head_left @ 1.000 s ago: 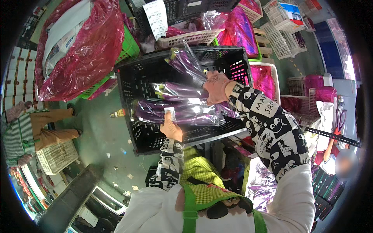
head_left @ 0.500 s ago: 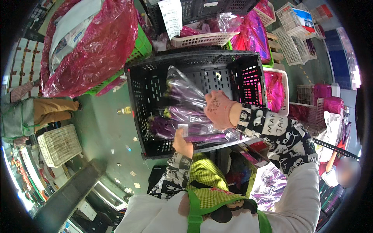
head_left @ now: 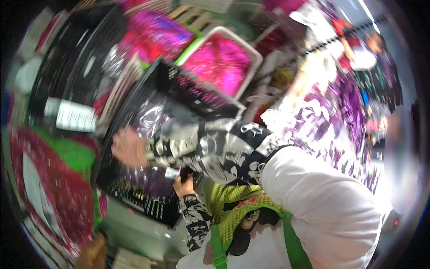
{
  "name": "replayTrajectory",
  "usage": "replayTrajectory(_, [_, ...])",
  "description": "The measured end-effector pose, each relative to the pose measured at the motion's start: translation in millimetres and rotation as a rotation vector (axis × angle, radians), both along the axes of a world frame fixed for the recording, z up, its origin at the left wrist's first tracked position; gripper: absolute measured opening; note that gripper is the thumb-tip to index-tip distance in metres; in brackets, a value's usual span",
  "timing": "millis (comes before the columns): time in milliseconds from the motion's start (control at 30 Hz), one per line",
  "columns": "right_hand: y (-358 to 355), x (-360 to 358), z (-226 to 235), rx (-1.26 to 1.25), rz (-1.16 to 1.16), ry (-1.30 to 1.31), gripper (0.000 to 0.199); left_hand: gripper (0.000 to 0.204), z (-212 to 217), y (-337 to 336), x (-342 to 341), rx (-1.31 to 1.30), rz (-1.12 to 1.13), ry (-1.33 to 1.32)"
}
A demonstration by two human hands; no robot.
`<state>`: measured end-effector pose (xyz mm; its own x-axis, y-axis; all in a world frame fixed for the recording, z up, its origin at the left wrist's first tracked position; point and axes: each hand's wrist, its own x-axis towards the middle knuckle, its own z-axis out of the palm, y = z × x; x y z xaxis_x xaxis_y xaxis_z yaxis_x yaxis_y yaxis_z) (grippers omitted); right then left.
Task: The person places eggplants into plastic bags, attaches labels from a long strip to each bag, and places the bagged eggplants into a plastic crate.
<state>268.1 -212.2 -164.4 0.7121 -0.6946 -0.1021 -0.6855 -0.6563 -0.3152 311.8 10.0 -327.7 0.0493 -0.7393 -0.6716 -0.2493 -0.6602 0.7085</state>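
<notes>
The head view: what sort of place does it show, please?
Probably a produce packing or storage area, though the picture is blurred: a perforated black crate, a white crate with bright pink wrapping, and many purple items piled beyond.

the right hand (head_left: pixel 129 148) stretches leftward beyond the left hand (head_left: pixel 183 186).

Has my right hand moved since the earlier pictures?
Yes: against the black crate, your right hand has shifted toward its far long side, away from the end beside the white basket.
</notes>
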Motion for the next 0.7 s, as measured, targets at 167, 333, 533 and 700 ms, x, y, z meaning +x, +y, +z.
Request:
replayTrajectory(167, [140.6,-91.0,8.3,0.175,-0.259,-0.160,0.045,0.033,10.4,-22.7,-29.0,-0.182,-0.006,0.194])
replayTrajectory(333, [257.5,-249.2,82.2,0.581,-0.562,-0.242,0.043,0.027,165.0,-53.7,-128.0,0.052,0.290,0.630])
replayTrajectory(533, [356.8,-355.2,155.0,0.134,-1.361,-0.690,0.042,0.016,254.6,-50.8,-273.8,-0.134,-0.442,0.763])
replayTrajectory(700, [425.3,-460.0,160.9,-0.237,-2.064,-1.114,0.047,0.019,266.4,-33.1,-425.9,-0.399,-0.926,0.753])
